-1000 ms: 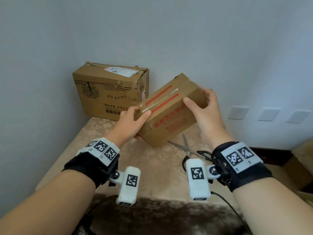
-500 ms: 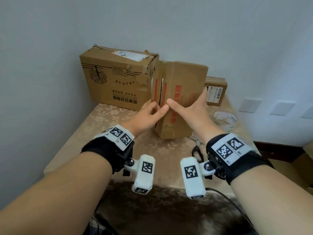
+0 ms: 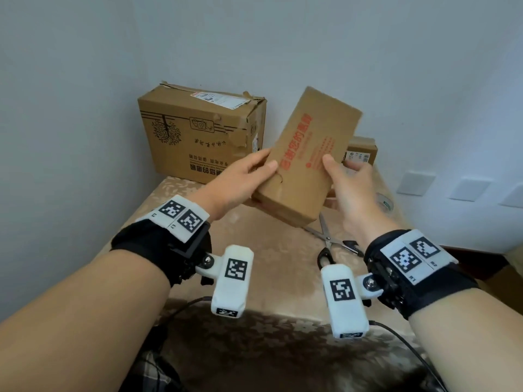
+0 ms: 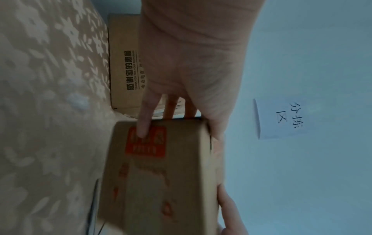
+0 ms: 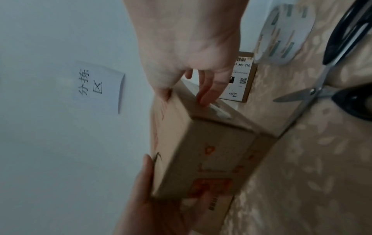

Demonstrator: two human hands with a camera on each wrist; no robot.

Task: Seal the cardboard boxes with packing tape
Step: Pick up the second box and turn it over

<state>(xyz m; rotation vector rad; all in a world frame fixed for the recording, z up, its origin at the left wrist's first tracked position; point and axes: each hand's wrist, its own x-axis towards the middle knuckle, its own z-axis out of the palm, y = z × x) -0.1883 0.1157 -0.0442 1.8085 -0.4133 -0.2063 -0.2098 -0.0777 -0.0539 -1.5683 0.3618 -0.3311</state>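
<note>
I hold a small brown cardboard box with red print (image 3: pixel 308 159) (image 4: pixel 161 171) (image 5: pixel 203 152) tilted in the air above the table. My left hand (image 3: pixel 252 174) (image 4: pixel 181 79) grips its left side, thumb on top and fingers underneath. My right hand (image 3: pixel 342 179) (image 5: pixel 191 55) grips its right side the same way. A roll of clear packing tape (image 3: pixel 384 201) (image 5: pixel 281 31) lies on the table at the right. Scissors (image 3: pixel 331 239) (image 5: pixel 332 71) lie open just under the held box.
A larger cardboard box (image 3: pixel 201 134) (image 4: pixel 124 60) stands against the wall at the back left. A small labelled box (image 3: pixel 362 151) (image 5: pixel 241 76) sits behind the held one. The table (image 3: pixel 181 193) has a floral cloth. A paper sign (image 4: pixel 281 117) (image 5: pixel 100 85) hangs on the wall.
The box stood upright on the table next to the large box half a second ago; now both hands have lifted it and tilted it, printed face towards me.
</note>
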